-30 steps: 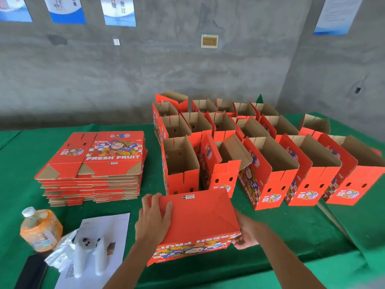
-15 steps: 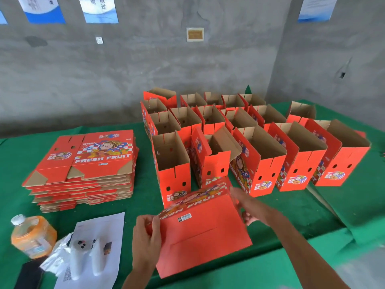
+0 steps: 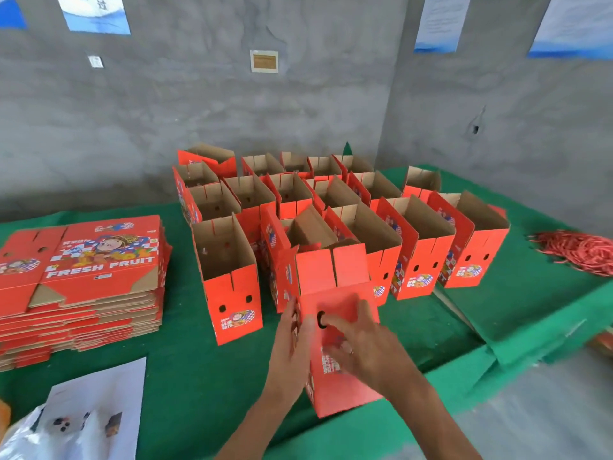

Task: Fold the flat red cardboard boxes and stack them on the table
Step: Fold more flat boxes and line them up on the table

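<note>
**Box upright between both hands at near table edge**

I see the box in hand [image 3: 338,346] standing upright on the green table [image 3: 205,393], between the two hands; its top flaps point up, and the printed end panel faces me. The left hand [image 3: 292,346] lies flat against the box's left side, fingers straight and together; whether the thumb hooks an edge I cannot tell. The right hand [image 3: 361,346] rests on the front panel with fingers spread, fingertips by the round hole; it presses rather than pinches, so far as the blur allows.

To the left of the left hand, near me, lies a white sheet of paper [image 3: 99,410]; beyond it, well apart from the hands, sits the stack of flat boxes [image 3: 83,280], printed face up.

Just beyond the hands stand the folded boxes [image 3: 331,207], open tops up, in close rows reaching toward the grey wall [image 3: 232,111]; the nearest one is just behind the held box.

Far to the right of the right hand lies a heap of red bands [image 3: 583,254].
</note>
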A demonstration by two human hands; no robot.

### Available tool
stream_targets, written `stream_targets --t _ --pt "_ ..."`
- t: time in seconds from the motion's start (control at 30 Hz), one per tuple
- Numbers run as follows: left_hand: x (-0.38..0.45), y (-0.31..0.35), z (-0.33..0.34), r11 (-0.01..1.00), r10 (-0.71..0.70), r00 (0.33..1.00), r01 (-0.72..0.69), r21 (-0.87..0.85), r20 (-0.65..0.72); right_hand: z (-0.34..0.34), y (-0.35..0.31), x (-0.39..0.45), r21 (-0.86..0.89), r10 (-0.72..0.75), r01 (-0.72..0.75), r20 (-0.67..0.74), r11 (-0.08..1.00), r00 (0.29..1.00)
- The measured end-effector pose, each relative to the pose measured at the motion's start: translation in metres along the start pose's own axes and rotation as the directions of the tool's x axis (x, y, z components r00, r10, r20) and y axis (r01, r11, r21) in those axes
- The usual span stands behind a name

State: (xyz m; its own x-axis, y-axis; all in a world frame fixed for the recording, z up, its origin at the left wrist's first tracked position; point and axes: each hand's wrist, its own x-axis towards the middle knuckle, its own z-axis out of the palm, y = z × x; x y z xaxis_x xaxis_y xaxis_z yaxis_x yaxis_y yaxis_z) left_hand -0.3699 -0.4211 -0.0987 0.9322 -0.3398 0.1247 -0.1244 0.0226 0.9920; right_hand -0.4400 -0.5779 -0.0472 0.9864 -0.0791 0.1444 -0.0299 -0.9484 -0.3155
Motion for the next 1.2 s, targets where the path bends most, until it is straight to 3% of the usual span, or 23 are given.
stream_targets --t 0.1,0.2,0.33,0.5,0.9,1.07,1.2 --pt "0.004 -0.015 0.006 0.991 0.009 1.0 -0.006 0.134 -0.02 0.056 0.007 -0.016 -0.044 0.07 -0.067 0.058 0.997 0.996" --pt "0.008 -0.039 0.004 0.964 -0.031 1.0 0.031 0.265 -0.006 0.101 0.022 -0.016 0.018 0.112 -0.115 0.119 0.993 0.986" --pt "0.026 -0.055 -0.005 0.946 -0.009 1.0 0.0 0.323 0.027 0.13 0.028 0.007 0.062 0.141 -0.15 0.13 0.987 0.981" --pt "0.055 -0.072 -0.011 0.896 -0.101 0.993 0.065 0.439 0.057 0.155 0.035 0.027 0.064 0.163 -0.176 0.176 0.982 0.971" --pt "0.094 -0.081 -0.011 0.854 -0.15 0.985 0.086 0.514 0.084 0.173 0.048 0.064 0.063 0.156 -0.166 0.141 0.984 0.978" --pt "0.087 -0.083 -0.015 0.862 -0.165 0.984 0.111 0.495 0.067 0.161 0.039 0.055 0.084 0.13 -0.149 0.207 0.985 0.97" --pt "0.075 -0.076 -0.034 0.837 -0.188 0.982 0.142 0.529 0.034 0.14 0.009 0.05 -0.048 0.215 -0.209 0.207 0.977 0.955"
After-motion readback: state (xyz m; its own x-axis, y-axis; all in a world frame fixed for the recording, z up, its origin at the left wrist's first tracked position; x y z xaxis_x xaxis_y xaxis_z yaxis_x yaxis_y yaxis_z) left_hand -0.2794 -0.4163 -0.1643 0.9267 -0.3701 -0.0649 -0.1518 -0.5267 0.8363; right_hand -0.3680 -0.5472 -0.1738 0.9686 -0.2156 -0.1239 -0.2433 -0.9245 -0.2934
